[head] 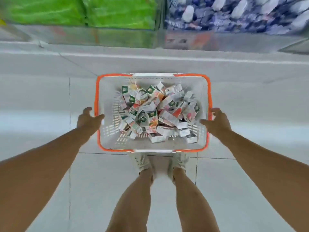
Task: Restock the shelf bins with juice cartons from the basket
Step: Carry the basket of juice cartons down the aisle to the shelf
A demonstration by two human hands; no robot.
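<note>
A white plastic basket with an orange rim (151, 75) stands on the tiled floor in front of my feet. Several small juice cartons (155, 113), white with green, orange and red print, lie jumbled inside it. My left hand (87, 118) is at the basket's left rim, thumb reaching over the edge, fingers spread along the outside. My right hand (217, 120) is at the right rim in the same way. Whether either hand grips the rim firmly cannot be told.
Beyond the basket runs the low base of a shelf. On it sit green packs (83, 12) at the left and blue-and-white packs (234, 14) at the right, all blurred. My two shoes (142, 162) stand just behind the basket.
</note>
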